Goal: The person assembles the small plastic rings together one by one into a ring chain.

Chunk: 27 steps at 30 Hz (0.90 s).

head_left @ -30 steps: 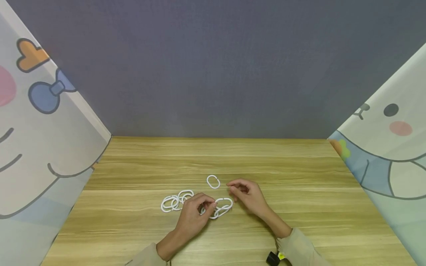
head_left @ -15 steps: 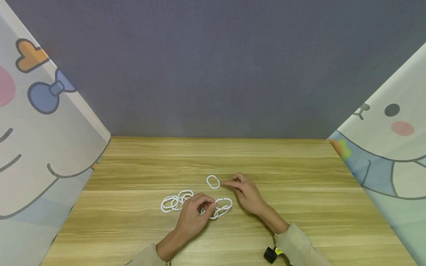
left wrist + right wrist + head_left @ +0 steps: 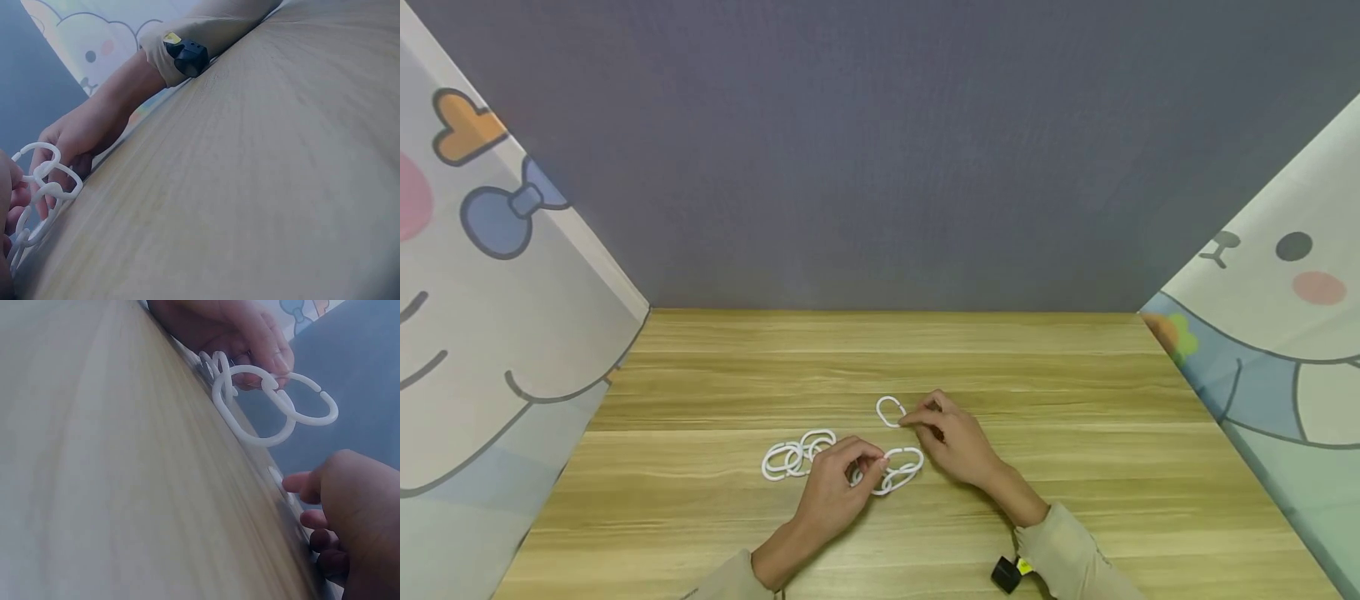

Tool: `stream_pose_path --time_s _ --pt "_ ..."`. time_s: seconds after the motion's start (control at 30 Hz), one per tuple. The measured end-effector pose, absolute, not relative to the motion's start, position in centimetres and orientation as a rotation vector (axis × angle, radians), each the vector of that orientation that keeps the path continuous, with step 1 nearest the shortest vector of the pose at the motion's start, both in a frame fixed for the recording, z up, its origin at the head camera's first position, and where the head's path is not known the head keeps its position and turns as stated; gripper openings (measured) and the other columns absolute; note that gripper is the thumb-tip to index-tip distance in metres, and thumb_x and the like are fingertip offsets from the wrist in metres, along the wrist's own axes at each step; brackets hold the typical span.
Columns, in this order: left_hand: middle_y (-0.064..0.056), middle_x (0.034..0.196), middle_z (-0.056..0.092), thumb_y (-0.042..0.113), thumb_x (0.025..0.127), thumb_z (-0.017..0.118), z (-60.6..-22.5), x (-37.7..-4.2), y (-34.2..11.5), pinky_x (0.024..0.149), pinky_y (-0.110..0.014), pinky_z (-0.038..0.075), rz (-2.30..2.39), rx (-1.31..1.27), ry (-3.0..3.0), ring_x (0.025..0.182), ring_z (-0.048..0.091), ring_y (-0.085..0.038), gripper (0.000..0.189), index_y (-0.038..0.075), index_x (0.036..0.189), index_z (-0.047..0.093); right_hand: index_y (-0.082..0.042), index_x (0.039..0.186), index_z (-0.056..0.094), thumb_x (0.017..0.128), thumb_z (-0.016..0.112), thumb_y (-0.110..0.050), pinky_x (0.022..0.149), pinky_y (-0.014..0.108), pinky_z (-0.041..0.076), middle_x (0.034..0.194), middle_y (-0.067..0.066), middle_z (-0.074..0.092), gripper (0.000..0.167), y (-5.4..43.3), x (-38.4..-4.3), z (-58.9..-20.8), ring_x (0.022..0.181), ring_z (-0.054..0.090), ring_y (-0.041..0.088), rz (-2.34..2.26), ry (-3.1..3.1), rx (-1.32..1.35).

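My left hand (image 3: 838,483) pinches an open-ended white shower curtain ring (image 3: 336,414) between thumb and fingers. That ring is linked to more of the same oval plastic rings, which hang below it as a short chain (image 3: 78,186). Beyond the chain lies one loose ring (image 3: 878,408) on the table. My right hand (image 3: 958,446) has its fingertips on the near right side of this loose ring, gripping its edge low at the tabletop. The other fingers of that hand are curled under. Part of the chain is hidden behind my left fingers.
Several white rings (image 3: 765,462) lie overlapping on the wooden table (image 3: 1037,383) just left of my left hand. A grey panel (image 3: 880,167) stands along the table's back edge, with cartoon-printed panels at both sides. A small black camera (image 3: 1006,575) sits at the right sleeve.
My right hand has moved left to the loose ring and taken its edge. The ring has slid slightly right. The left hand and its chain have stayed in place.
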<state>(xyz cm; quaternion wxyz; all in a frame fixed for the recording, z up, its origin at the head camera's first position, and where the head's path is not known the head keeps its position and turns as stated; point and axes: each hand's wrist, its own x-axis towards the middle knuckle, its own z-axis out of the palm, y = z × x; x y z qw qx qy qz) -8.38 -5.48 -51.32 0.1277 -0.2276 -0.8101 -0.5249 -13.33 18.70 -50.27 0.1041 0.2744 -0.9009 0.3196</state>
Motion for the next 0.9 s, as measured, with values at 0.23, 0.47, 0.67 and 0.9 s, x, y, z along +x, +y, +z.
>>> stream_pose_path --time_s 0.23,0.47,0.67,0.9 --pt "0.018 0.084 0.066 0.006 0.094 0.087 -51.28 -8.36 -5.48 0.062 -0.024 0.052 -1.526 -0.657 -2.360 0.074 0.057 0.001 0.013 0.017 0.094 0.080 -0.022 0.102 0.082 0.096 0.090 -0.023 0.072 0.027 0.052 0.116 -0.003 0.071 0.010 18.73 -13.21 -50.08 0.085 0.059 0.008 1.002 -2.695 0.694" --pt "0.019 0.084 0.066 0.006 0.094 0.087 -51.25 -8.29 -5.49 0.064 -0.024 0.052 -1.537 -0.648 -2.366 0.075 0.057 0.000 0.013 0.017 0.094 0.080 -0.023 0.085 0.076 0.084 0.101 -0.023 0.072 0.026 0.054 0.107 -0.005 0.072 0.024 18.87 -13.36 -50.31 0.085 0.062 0.008 1.021 -2.645 0.589" --pt "0.019 0.084 0.066 0.007 0.095 0.087 -51.32 -8.33 -5.47 0.063 -0.024 0.051 -1.542 -0.649 -2.363 0.074 0.057 0.000 0.012 0.017 0.093 0.080 -0.021 0.086 0.075 0.084 0.099 -0.011 0.071 0.023 0.054 0.107 -0.003 0.071 0.026 19.12 -13.34 -50.15 0.081 0.059 0.005 1.085 -2.659 0.563" --pt "0.017 0.083 0.066 0.006 0.095 0.087 -51.35 -8.39 -5.44 0.062 -0.024 0.051 -1.540 -0.660 -2.342 0.074 0.057 0.000 0.012 0.016 0.093 0.080 -0.012 0.101 0.079 0.085 0.091 0.008 0.069 0.025 0.054 0.106 0.002 0.071 0.029 19.55 -13.41 -50.14 0.081 0.058 0.010 1.167 -2.624 0.604"
